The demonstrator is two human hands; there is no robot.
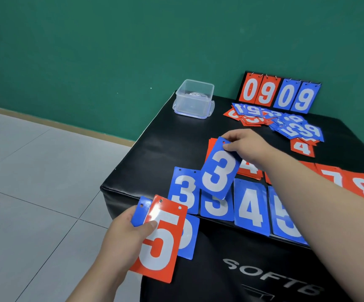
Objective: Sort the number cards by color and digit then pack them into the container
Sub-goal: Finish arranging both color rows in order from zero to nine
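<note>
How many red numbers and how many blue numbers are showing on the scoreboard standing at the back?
On the scoreboard:
Red numbers: 2, the red 0 and the red 9
Blue numbers: 2, the blue 0 and the blue 9
Total: 4

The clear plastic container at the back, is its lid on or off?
Off: the clear plastic container stands open-topped with no lid visible.
</note>
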